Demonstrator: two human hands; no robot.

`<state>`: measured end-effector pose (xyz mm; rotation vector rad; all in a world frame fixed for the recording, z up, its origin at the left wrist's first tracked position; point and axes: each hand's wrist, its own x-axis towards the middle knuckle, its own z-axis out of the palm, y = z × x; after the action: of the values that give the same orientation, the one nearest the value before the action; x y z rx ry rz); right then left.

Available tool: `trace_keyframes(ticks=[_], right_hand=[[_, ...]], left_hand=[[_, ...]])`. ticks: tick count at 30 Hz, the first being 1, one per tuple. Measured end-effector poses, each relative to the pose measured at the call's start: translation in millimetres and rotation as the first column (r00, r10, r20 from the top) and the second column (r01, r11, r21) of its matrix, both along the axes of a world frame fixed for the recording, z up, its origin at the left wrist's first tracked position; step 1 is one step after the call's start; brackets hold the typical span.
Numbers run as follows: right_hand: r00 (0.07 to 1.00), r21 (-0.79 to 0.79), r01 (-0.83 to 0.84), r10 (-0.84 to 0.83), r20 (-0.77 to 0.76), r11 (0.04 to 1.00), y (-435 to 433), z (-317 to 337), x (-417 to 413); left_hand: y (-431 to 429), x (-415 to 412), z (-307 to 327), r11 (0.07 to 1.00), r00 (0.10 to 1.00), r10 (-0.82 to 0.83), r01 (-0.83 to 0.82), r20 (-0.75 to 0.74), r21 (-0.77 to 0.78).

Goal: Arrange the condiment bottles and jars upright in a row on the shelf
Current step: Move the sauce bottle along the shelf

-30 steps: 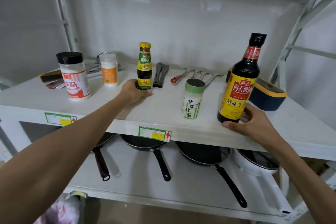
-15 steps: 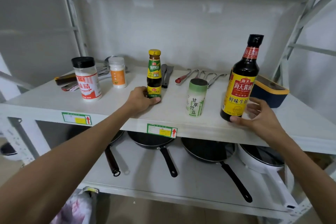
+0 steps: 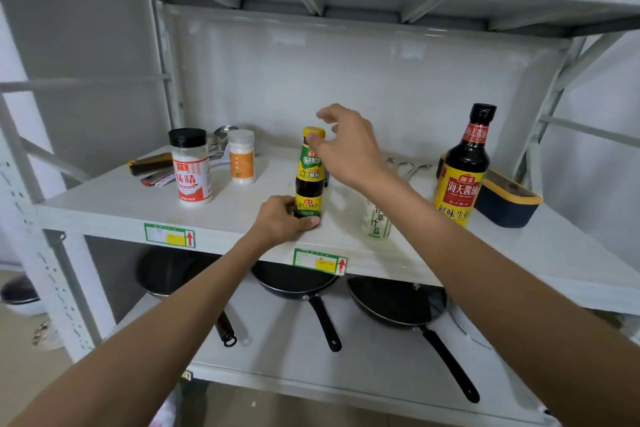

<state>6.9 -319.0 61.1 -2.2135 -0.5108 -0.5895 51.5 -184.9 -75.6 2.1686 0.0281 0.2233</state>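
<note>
A small sauce bottle (image 3: 309, 173) with a yellow cap and green label stands upright near the front of the white shelf (image 3: 104, 208). My left hand (image 3: 282, 220) grips its base. My right hand (image 3: 346, 146) hovers at its cap, fingers spread, thumb touching the cap's edge. A tall dark soy sauce bottle (image 3: 462, 170) stands free at the right. My right forearm partly hides a pale green bamboo salt jar (image 3: 375, 222). At the left stand a black-capped seasoning jar (image 3: 191, 166) and a small white jar with an orange label (image 3: 241, 156).
Knives and flat packets (image 3: 152, 168) lie behind the left jars, metal utensils (image 3: 410, 166) at the back. A navy and yellow box (image 3: 505, 201) sits behind the soy sauce. Black frying pans (image 3: 398, 305) rest on the lower shelf.
My right hand has let go of the soy sauce bottle and moved left and up to the small sauce bottle's cap. My left hand keeps its grip on that bottle's base.
</note>
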Motion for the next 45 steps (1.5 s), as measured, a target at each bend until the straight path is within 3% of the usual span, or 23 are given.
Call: trace_keyframes(ticks=[3,5,13,30,37,40,42,45], right_hand=[[0.983,-0.158,-0.039,0.01,-0.181,0.987,18.9,11.5,41.3],[0.976,-0.249,-0.03,-0.026,-0.218,0.968,23.9,11.5,60.2],[0.987,-0.288,-0.016,-0.03,-0.156,0.957,20.8,6.6,71.4],[0.984,-0.298,-0.015,-0.038,-0.171,0.954,23.0,6.3,54.2],[0.982,-0.385,0.027,-0.097,-0.163,0.922,27.3,9.6,49.0],[0.989,-0.469,0.126,-0.15,-0.014,0.874,34.9,17.2,37.0],[0.982,-0.409,0.175,-0.129,0.137,0.895,46.8,24.2,27.8],[0.991,-0.034,0.075,-0.071,0.116,0.997,77.2,37.0,20.2]], left_hand=[[0.6,-6.1,-1.5,0.999,0.999,-0.031,0.031,0.01,-0.017],[1.1,-8.2,-1.3,0.999,0.999,-0.048,0.048,0.005,-0.022],[4.6,-9.9,-1.6,0.998,0.998,-0.062,0.062,0.004,0.02],[9.4,-18.5,-5.1,0.992,0.992,-0.121,0.121,0.019,-0.021],[13.0,-18.1,-3.9,0.985,0.986,-0.166,0.164,-0.028,-0.047],[20.8,-21.1,-0.4,0.978,0.982,-0.182,0.176,-0.049,-0.11],[32.6,-26.2,5.0,0.972,0.987,-0.159,0.156,-0.006,-0.177],[62.4,-37.6,10.4,0.966,0.987,0.015,0.028,0.162,-0.258]])
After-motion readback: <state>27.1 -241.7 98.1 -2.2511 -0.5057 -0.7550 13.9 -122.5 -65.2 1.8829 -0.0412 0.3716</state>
